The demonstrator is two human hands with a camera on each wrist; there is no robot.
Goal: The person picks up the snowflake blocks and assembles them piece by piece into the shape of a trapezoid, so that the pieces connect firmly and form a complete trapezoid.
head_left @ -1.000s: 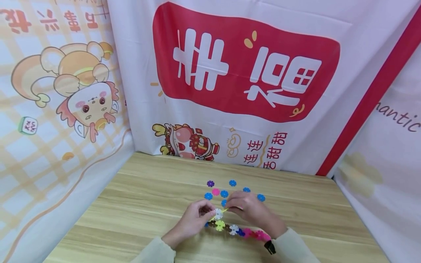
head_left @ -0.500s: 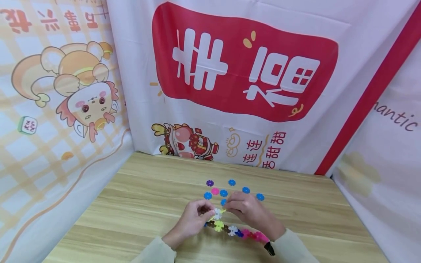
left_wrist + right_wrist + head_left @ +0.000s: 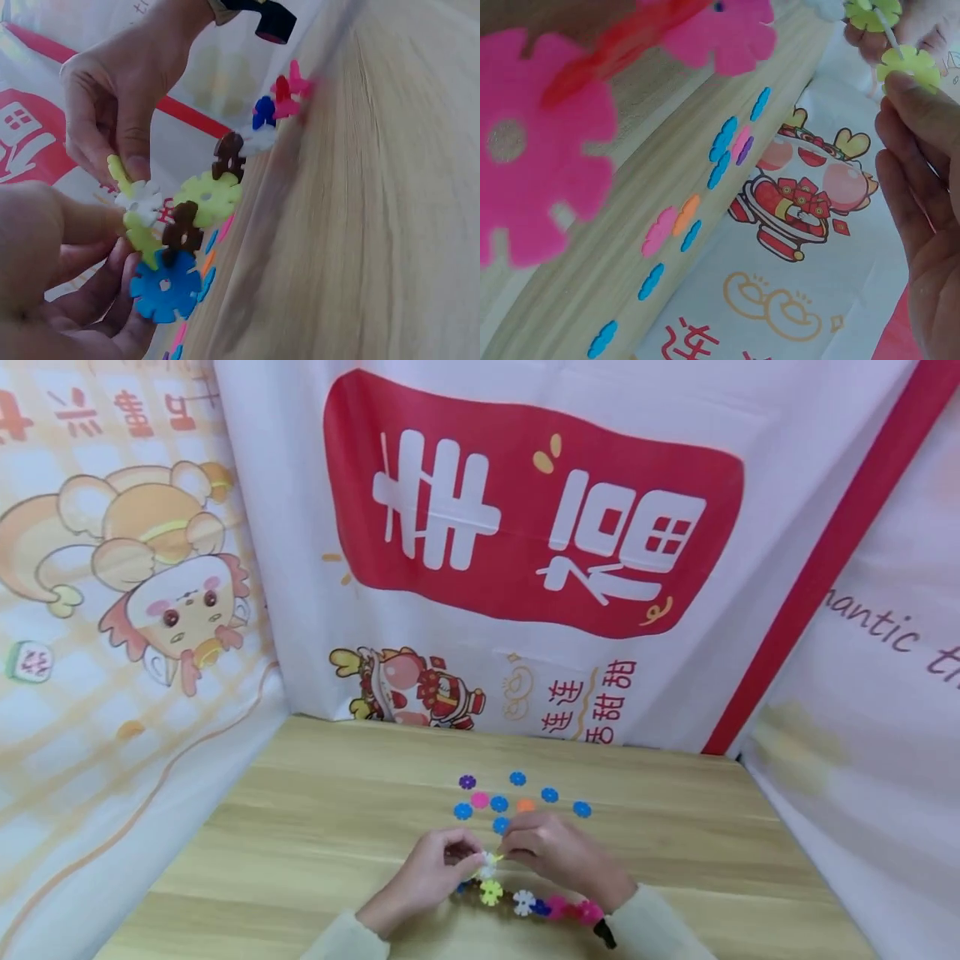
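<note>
Both hands work on a chain of slotted plastic snowflake discs above the table. My left hand (image 3: 427, 877) pinches the chain's end by a yellow-green disc (image 3: 142, 238), which joins a white disc (image 3: 141, 204) and a blue disc (image 3: 166, 286). My right hand (image 3: 558, 853) pinches a yellow disc (image 3: 909, 69) between thumb and fingers. That disc stands edge-on against the white one. Brown, yellow-green, white, dark blue, red and pink discs follow along the chain, with a pink disc (image 3: 540, 150) near the right wrist. Fingers hide part of the left-hand grip.
Loose discs lie on the wooden table (image 3: 300, 827) beyond the hands: several blue ones (image 3: 550, 795), a purple disc (image 3: 467, 782), a pink disc (image 3: 480, 800) and an orange disc (image 3: 526, 807). A printed cloth (image 3: 525, 693) hangs at the table's back edge.
The head view has shifted slightly. An orange disc, hidden earlier, now shows behind the right hand. Both hands keep their grip on the chain and the yellow disc.
</note>
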